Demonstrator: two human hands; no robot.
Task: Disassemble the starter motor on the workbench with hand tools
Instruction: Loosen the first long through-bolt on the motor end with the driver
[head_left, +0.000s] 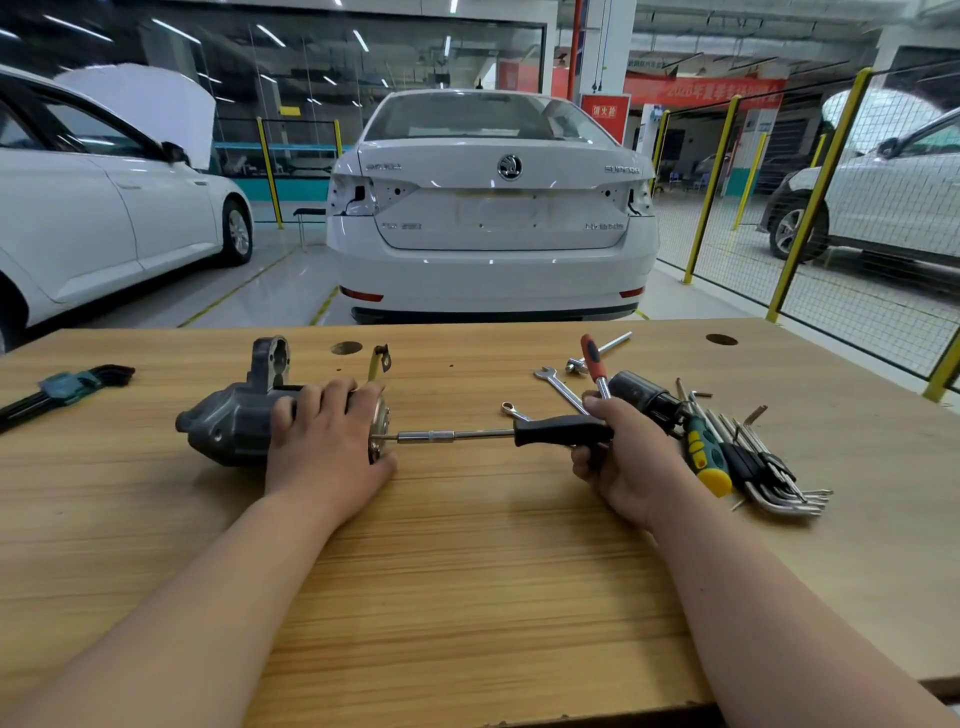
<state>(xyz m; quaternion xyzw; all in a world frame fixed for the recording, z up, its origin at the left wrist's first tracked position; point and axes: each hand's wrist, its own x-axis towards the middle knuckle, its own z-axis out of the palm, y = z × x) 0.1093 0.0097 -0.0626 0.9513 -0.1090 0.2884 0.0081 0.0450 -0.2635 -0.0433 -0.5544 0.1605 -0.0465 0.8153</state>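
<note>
Starter motor (234, 426) lies on its side on the desk (467, 545), left of centre, with the nose casting pointing left and the end cap (379, 426) facing right.

Left hand (324, 441) clamps the round body, fingers curled over the top and thumb low by the cap. Right hand (618, 452) is wrapped round the black handle of a long driver (563, 430). Its shaft is level and the tip meets the cap face.

Step, by my reading: backing out an end-cap fastener. The next move calls for a square shaft, a firm inward push, and the left hand stopping any roll.

- Nose casting: dull grey cast metal, lumpy.
- Cap: bright plated disc.
- Driver shaft: chromed, slim, jointed midway.
- Handle: matt plastic.
- Desk: smooth wood-grain top.
- Hex keys (774, 478): bent steel, fanned beside the right hand.
</note>
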